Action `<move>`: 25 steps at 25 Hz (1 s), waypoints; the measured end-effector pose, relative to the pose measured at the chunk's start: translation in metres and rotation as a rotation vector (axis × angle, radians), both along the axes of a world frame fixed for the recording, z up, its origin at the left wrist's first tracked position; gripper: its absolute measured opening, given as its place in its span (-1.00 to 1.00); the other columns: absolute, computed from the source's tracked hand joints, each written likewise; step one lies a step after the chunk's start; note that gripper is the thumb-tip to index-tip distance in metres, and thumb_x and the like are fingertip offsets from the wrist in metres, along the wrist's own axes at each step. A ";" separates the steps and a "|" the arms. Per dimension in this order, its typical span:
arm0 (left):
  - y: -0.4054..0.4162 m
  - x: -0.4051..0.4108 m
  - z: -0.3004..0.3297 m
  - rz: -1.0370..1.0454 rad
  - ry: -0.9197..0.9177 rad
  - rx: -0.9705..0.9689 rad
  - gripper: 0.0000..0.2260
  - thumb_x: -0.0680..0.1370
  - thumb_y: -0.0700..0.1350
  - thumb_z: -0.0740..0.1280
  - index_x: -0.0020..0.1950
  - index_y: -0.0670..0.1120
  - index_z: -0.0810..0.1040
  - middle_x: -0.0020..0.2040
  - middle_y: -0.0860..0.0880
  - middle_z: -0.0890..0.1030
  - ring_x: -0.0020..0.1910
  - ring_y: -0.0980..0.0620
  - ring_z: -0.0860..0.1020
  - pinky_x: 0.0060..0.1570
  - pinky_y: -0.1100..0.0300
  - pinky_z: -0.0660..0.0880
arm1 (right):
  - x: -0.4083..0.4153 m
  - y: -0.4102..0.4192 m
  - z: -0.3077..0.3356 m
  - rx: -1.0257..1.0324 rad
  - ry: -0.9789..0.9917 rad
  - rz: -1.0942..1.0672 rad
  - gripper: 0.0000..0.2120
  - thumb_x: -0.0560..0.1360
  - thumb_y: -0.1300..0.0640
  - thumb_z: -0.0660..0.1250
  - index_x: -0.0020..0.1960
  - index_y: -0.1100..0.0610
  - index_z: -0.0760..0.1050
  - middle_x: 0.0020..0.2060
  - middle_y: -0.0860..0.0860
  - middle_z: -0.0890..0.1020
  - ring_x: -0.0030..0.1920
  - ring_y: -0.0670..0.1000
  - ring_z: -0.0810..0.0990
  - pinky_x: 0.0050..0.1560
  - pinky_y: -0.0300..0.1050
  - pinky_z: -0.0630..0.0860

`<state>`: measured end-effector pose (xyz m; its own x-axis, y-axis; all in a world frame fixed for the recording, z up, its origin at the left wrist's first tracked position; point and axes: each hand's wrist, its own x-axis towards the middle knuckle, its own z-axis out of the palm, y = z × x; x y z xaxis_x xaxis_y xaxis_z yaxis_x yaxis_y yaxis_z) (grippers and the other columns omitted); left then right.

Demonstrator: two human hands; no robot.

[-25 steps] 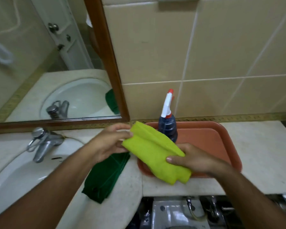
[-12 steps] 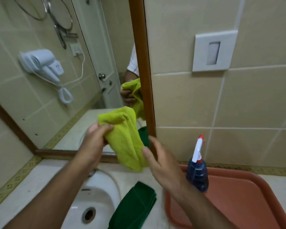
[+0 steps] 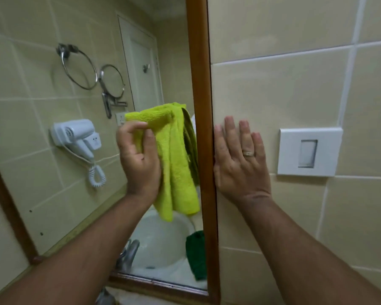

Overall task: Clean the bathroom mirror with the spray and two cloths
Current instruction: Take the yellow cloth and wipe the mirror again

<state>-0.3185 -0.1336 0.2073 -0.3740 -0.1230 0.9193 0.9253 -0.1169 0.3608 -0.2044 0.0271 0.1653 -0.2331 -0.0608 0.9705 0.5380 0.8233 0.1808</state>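
Note:
My left hand (image 3: 139, 159) grips the yellow-green cloth (image 3: 174, 164) and holds it up against the mirror glass (image 3: 53, 172), close to the mirror's right side. The cloth hangs down in folds below my fingers. My right hand (image 3: 240, 161) lies flat and open on the tiled wall, its edge touching the mirror's wooden frame (image 3: 201, 106). The dark green cloth (image 3: 196, 254) shows only as a reflection low in the mirror. The spray bottle is out of view.
A white wall plate (image 3: 309, 151) sits on the tiles right of my right hand. The mirror reflects a wall hair dryer (image 3: 75, 137), two towel rings, a door, the basin (image 3: 161, 243) and the tap.
My view rose from the counter to the mirror. My left hand lifted the yellow-green cloth up to the glass. My right hand let go of it and moved onto the wall.

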 end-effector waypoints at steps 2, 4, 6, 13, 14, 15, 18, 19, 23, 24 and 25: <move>0.014 -0.003 0.000 0.152 0.105 -0.068 -0.89 0.62 -0.20 0.31 0.08 -0.10 0.61 0.17 -0.30 0.53 0.21 0.03 0.50 0.27 -0.01 0.46 | -0.001 0.003 -0.002 0.037 0.031 0.021 -0.38 0.52 0.06 0.26 0.55 0.17 0.30 0.53 0.16 0.22 0.52 0.23 0.26 0.48 0.20 0.19; 0.020 -0.011 -0.010 0.515 0.239 -0.242 -0.68 0.64 0.05 0.23 0.22 -0.10 0.63 0.45 -0.38 0.33 0.46 -0.23 0.33 0.46 -0.16 0.28 | -0.002 0.005 -0.002 0.056 0.042 0.013 -0.38 0.53 0.06 0.25 0.56 0.17 0.28 0.54 0.16 0.21 0.53 0.23 0.22 0.49 0.20 0.19; 0.022 -0.008 -0.023 0.743 0.353 -0.457 -0.44 0.65 0.21 0.02 0.47 -0.13 0.41 0.63 -0.19 -0.03 0.62 -0.17 -0.04 0.55 -0.18 -0.05 | -0.003 0.006 -0.005 0.059 0.055 0.003 -0.39 0.54 0.05 0.23 0.57 0.18 0.27 0.55 0.17 0.22 0.54 0.22 0.19 0.49 0.20 0.18; 0.041 -0.011 -0.033 0.577 0.441 -0.544 -0.41 0.66 0.16 -0.07 0.61 -0.12 -0.08 0.62 -0.12 -0.07 0.63 -0.14 -0.08 0.59 -0.07 -0.07 | -0.003 0.009 -0.006 0.072 0.014 -0.002 -0.36 0.55 0.01 0.21 0.58 0.18 0.23 0.57 0.19 0.19 0.56 0.24 0.15 0.51 0.21 0.13; 0.036 -0.017 -0.030 0.581 0.509 -0.565 -0.40 0.66 0.16 -0.06 0.62 -0.09 -0.09 0.62 -0.09 -0.09 0.63 -0.13 -0.08 0.59 -0.08 -0.06 | -0.003 0.010 -0.006 0.074 0.017 -0.007 -0.37 0.56 0.00 0.21 0.58 0.18 0.24 0.57 0.19 0.19 0.56 0.24 0.16 0.51 0.21 0.14; 0.026 -0.030 -0.028 0.588 0.586 -0.589 -0.39 0.65 0.15 -0.04 0.63 -0.07 -0.11 0.63 -0.06 -0.12 0.63 -0.12 -0.08 0.59 -0.09 -0.05 | -0.002 0.010 -0.006 0.074 0.018 -0.010 -0.37 0.55 -0.01 0.21 0.58 0.18 0.24 0.57 0.18 0.19 0.56 0.24 0.16 0.51 0.21 0.14; -0.048 -0.122 -0.017 0.672 0.522 -0.551 -0.35 0.60 0.06 0.09 0.64 -0.05 -0.09 0.65 0.00 -0.13 0.63 -0.09 -0.08 0.60 -0.13 -0.04 | -0.001 0.009 -0.003 0.058 -0.007 -0.016 -0.35 0.55 -0.01 0.21 0.59 0.19 0.20 0.57 0.19 0.15 0.56 0.26 0.12 0.52 0.22 0.12; -0.085 -0.165 -0.011 0.699 0.364 -0.555 -0.34 0.58 0.03 0.11 0.63 -0.08 -0.06 0.65 -0.05 -0.09 0.63 -0.13 -0.05 0.58 -0.20 -0.04 | -0.002 0.008 -0.003 0.052 -0.015 -0.015 -0.35 0.56 -0.01 0.20 0.59 0.19 0.19 0.57 0.20 0.14 0.56 0.27 0.11 0.52 0.22 0.11; -0.147 -0.214 0.002 0.676 -0.121 -0.466 -0.38 0.62 0.09 -0.03 0.59 -0.22 -0.03 0.60 -0.35 -0.03 0.58 -0.39 -0.05 0.60 -0.05 -0.21 | -0.003 0.006 -0.004 0.034 -0.007 -0.022 -0.35 0.57 0.01 0.19 0.60 0.20 0.17 0.57 0.20 0.15 0.57 0.26 0.09 0.52 0.22 0.09; -0.128 -0.197 0.001 0.649 -0.105 -0.425 -0.37 0.63 0.09 -0.04 0.59 -0.26 -0.01 0.60 -0.36 -0.02 0.58 -0.40 -0.06 0.59 0.04 -0.23 | -0.003 0.005 -0.004 0.034 -0.012 -0.029 -0.34 0.56 0.01 0.19 0.60 0.20 0.16 0.58 0.20 0.14 0.57 0.27 0.09 0.52 0.22 0.08; -0.102 -0.170 0.002 0.630 -0.034 -0.405 -0.36 0.63 0.10 -0.03 0.58 -0.29 0.02 0.59 -0.37 0.00 0.58 -0.39 -0.04 0.58 0.01 -0.20 | -0.003 0.004 -0.004 0.032 -0.015 -0.035 -0.33 0.56 0.01 0.20 0.61 0.20 0.15 0.58 0.20 0.14 0.57 0.27 0.09 0.52 0.23 0.08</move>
<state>-0.4886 -0.2358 0.2089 -0.3735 0.0228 0.9273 0.7610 0.5793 0.2922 -0.2071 0.0308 0.1613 -0.2504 -0.0833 0.9645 0.5637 0.7974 0.2152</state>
